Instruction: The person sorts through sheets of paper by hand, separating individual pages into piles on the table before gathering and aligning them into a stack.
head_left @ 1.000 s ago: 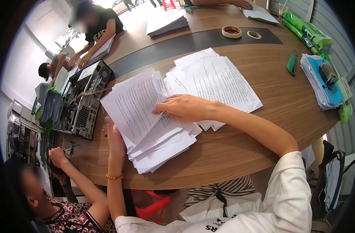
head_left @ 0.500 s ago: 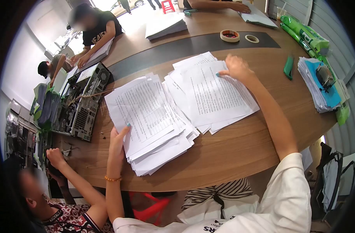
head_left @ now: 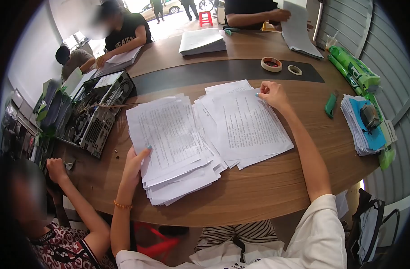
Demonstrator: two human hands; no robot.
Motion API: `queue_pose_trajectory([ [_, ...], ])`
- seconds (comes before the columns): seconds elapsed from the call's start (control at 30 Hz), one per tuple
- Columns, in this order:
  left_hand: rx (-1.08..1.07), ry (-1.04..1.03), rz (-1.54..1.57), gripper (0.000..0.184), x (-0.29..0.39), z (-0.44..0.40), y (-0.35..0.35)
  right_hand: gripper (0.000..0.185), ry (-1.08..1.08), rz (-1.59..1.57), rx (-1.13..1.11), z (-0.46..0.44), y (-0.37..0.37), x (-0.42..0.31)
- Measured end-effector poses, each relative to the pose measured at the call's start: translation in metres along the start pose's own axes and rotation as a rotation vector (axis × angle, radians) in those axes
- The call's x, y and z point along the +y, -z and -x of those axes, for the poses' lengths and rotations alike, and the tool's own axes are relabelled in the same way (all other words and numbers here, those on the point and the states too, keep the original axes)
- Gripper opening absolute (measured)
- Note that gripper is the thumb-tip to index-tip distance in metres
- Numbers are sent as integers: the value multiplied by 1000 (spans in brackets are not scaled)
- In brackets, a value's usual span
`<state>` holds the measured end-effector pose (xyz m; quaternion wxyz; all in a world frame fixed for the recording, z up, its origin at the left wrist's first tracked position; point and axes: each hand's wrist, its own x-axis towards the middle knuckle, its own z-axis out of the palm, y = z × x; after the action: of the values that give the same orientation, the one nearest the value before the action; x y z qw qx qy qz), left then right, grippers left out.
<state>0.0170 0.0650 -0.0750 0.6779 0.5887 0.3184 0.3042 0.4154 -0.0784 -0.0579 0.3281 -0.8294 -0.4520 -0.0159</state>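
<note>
Your left hand [head_left: 134, 167]: grasping the left white printed paper stack [head_left: 166, 134] by its left edge
Your right hand [head_left: 273, 95]: curled at the right white printed paper pile's [head_left: 249, 125] far corner; pinch unclear

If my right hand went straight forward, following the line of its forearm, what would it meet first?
Probably the larger tape roll, on the dark strip beyond the right hand; depth is unclear, so the hand may miss it.

Daylight glares beyond the table [head_left: 258, 190], and fisheye distortion bows the blackened edges.
</note>
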Motion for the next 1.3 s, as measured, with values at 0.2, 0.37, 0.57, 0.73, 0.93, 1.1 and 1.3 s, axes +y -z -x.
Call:
queue_pose_trajectory([
  [0.2, -11, 17, 13, 35, 2, 0, -1, 14, -76, -233, 17, -1, -10, 2],
  [0.37, 1, 10, -20, 35, 3, 1, -2, 14, -63, -535, -119, 0, 5, -10],
  [0.57, 0, 18, -10, 34, 1, 0, 0, 16, -25, -279, -60, 3, 14, -36],
  [0.73, 2, 19, -5, 35, 1, 0, -1, 20, 443, 53, 553, -2, -1, -30],
  [0.93, 5, 22, -6, 34, 0, -1, 1, 23, 361, -711, 328, 9, 14, -79],
  [1.1, -1, 39, -39, 38, 2, 1, 2, 32, 895, -612, -141, 56, -25, -135],
  [1.3, 46, -16, 204, 54, -3, -7, 3, 27, 995, -482, -544, 71, -59, -124],
])
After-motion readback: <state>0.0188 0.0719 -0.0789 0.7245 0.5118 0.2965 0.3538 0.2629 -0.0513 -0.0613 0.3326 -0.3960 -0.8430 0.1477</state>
